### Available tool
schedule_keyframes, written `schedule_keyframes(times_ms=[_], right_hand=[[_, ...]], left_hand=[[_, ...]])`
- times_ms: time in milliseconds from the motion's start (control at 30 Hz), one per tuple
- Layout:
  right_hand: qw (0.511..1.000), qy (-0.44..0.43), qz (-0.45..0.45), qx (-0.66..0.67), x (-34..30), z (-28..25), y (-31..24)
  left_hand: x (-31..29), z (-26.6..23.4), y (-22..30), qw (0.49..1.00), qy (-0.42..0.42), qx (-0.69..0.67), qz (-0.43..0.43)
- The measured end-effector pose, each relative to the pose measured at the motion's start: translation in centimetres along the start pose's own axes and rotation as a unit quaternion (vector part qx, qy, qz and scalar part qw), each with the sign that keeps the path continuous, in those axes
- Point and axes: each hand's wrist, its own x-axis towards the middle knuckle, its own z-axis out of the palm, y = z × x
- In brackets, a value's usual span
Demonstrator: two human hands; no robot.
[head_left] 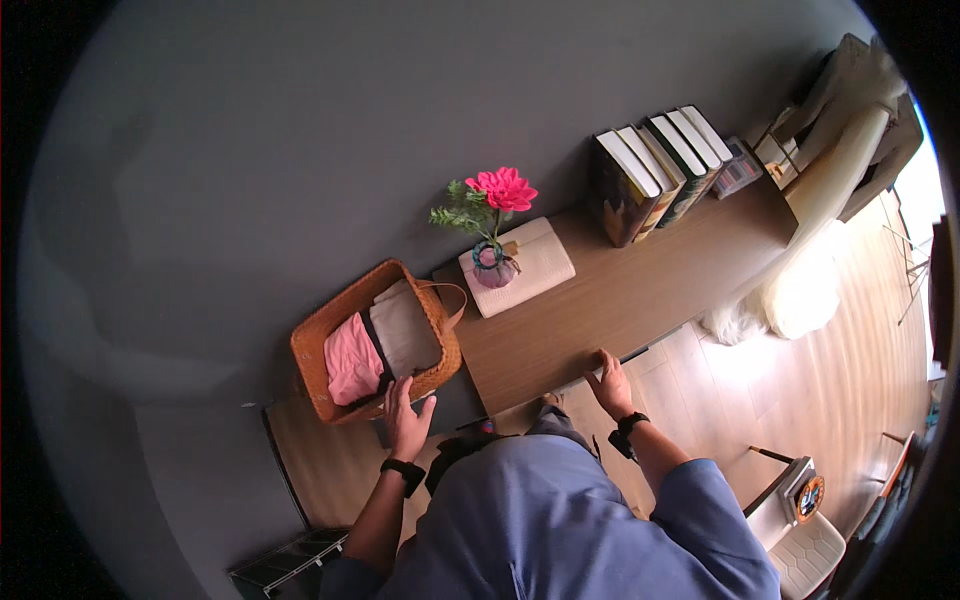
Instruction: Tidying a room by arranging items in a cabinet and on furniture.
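My left hand is at the near rim of a brown woven basket, thumb spread from the fingers and holding nothing; whether it touches the rim I cannot tell. Inside the basket lie a folded pink cloth, a folded light grey cloth and something dark between them. By the front edge of the long wooden cabinet top, my right hand has its thumb and fingers apart, nothing in it. Both wrists wear dark bands.
On the cabinet stand a vase with a pink flower, a cream flat case, several upright books and a clear box. White fluffy fabric hangs at the right end. A chair stands lower right.
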Motion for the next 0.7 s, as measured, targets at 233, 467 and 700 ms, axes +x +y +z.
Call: schedule_keyframes(times_ms=[233,467,700], right_hand=[[0.997,0.001,0.059,-0.039,-7.6,1.8,0.6],[0.984,0.065,0.163,-0.012,-18.4,7.2,3.4],[0.942,0.079,0.317,0.073,-30.2,14.7,1.2]], left_hand=[[1.1,0.0,-3.5,0.998,0.005,0.045,0.041],[-1.8,-4.0,-14.9,0.994,-0.012,0.104,0.017],[-1.5,-5.1,-19.6,0.989,0.022,0.078,0.126]])
